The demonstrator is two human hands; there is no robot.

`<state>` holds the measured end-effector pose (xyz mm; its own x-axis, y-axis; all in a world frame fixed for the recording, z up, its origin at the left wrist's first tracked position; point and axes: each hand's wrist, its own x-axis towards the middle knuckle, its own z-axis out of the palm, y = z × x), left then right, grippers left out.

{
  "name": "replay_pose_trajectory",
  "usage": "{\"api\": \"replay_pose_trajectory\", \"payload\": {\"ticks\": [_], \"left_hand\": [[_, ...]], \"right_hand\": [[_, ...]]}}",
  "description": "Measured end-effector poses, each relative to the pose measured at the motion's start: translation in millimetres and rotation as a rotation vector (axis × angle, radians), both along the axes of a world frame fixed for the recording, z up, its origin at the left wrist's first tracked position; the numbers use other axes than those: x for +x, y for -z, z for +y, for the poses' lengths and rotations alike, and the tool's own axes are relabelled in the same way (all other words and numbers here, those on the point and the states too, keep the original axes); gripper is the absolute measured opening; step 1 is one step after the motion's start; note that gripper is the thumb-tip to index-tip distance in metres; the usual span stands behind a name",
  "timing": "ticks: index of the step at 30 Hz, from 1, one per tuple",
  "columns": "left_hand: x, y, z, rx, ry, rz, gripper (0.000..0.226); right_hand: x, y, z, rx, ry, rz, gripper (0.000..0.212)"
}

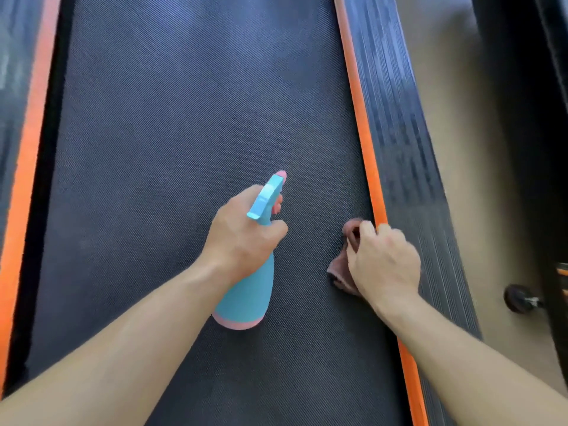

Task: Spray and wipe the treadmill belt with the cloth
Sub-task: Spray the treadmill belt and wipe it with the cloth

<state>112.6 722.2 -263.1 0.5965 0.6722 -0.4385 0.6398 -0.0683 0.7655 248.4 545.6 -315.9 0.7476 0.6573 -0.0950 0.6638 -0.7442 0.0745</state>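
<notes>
Head view: your left hand [242, 235] grips the spray bottle [250, 290] mid-frame; your right hand [384, 262] clutches the cloth [339, 273] at 4 o'clock on the belt [184, 118]. Mist toward 12, then wipe with overlapping strokes.

The treadmill belt [184, 118] is a dark grey band with a fine woven texture, running lengthwise away from the viewer. An orange strip [359, 118] borders its right edge, and a second orange strip [27, 155] borders the left. Outside each lies a black ribbed side rail, the right rail [396, 118] in full view and the left rail [12, 72] cut off by the frame. A bunched pinkish-brown cloth [339, 272] lies on the belt, just beside the right orange strip and mostly covered by the right hand [384, 262]. The treadmill stands on a tan floor [455, 118], where a small dark round object [519, 298] rests near the right rail.
</notes>
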Motion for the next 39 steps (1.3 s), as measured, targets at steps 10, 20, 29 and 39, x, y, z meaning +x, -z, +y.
{"api": "replay_pose_trajectory", "payload": {"ticks": [10,20,29,39], "left_hand": [[8,1,4,-0.001,0.012,0.057,0.039],[11,3,3,-0.007,-0.024,0.054,0.046],[6,-9,2,-0.014,-0.032,0.071,0.043],[-29,-10,-6,0.006,0.017,0.089,0.040]], "right_hand": [[59,15,88,0.060,0.066,-0.052,0.018],[74,12,84,0.033,-0.102,-0.149,0.013],[-5,1,-12,-0.002,-0.024,0.073,0.031],[42,17,77,0.174,0.008,-0.016,0.030]]}}
